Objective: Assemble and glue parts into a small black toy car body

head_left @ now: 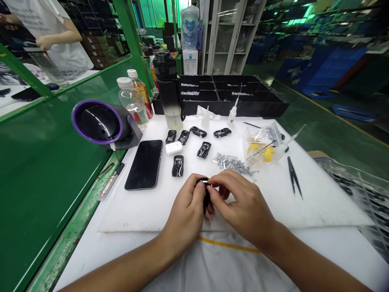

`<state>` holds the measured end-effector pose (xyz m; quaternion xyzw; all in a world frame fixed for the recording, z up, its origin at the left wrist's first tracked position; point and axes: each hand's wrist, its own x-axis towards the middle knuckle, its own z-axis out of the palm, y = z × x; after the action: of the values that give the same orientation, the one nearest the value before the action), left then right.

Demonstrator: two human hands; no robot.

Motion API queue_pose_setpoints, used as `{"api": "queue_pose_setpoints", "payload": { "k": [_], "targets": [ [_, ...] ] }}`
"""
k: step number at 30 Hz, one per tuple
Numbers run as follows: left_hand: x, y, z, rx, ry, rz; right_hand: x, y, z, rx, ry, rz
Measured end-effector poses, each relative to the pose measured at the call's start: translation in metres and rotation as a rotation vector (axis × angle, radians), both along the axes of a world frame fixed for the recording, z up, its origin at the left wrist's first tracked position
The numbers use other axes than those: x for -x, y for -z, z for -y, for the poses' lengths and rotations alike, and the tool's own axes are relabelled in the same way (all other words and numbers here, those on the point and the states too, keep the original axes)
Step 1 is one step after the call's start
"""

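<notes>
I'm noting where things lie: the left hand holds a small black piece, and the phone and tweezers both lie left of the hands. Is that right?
No: the tweezers lie on the white mat right of the right hand, as the head view shows. The left hand does hold a small black piece, and the phone lies left of that hand.

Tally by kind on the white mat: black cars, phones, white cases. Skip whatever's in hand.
Black cars: 6
Phone: 1
White case: 1
Total: 8
</notes>
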<state>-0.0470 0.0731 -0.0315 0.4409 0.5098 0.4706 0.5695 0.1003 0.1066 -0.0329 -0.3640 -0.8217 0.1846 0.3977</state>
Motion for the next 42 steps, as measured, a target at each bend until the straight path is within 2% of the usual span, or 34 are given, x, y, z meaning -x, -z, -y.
{"api": "queue_pose_setpoints", "payload": {
  "k": [4, 15, 20, 22, 26, 33, 42],
  "targets": [
    [0.000, 0.002, 0.002, 0.016, 0.015, 0.015, -0.002, -0.002, -0.002, 0.023, 0.037, -0.048],
    [0.000, 0.004, 0.002, 0.007, 0.047, -0.019, -0.003, -0.010, -0.005, 0.390, 0.042, -0.171],
    [0.001, 0.003, 0.001, 0.033, 0.056, 0.007, -0.002, -0.010, -0.007, 0.488, 0.043, -0.209],
    [0.002, 0.003, 0.001, 0.036, 0.066, 0.022, -0.003, -0.008, -0.008, 0.442, 0.044, -0.198],
    [0.002, 0.005, -0.002, 0.039, 0.102, 0.031, -0.005, -0.003, -0.010, 0.174, 0.049, -0.093],
    [0.002, 0.002, -0.004, 0.067, 0.133, -0.016, -0.009, 0.002, -0.013, -0.054, 0.075, 0.115],
    [0.003, 0.002, -0.009, 0.081, 0.086, 0.095, -0.010, -0.003, -0.014, -0.073, 0.103, -0.180]
  ]
}}
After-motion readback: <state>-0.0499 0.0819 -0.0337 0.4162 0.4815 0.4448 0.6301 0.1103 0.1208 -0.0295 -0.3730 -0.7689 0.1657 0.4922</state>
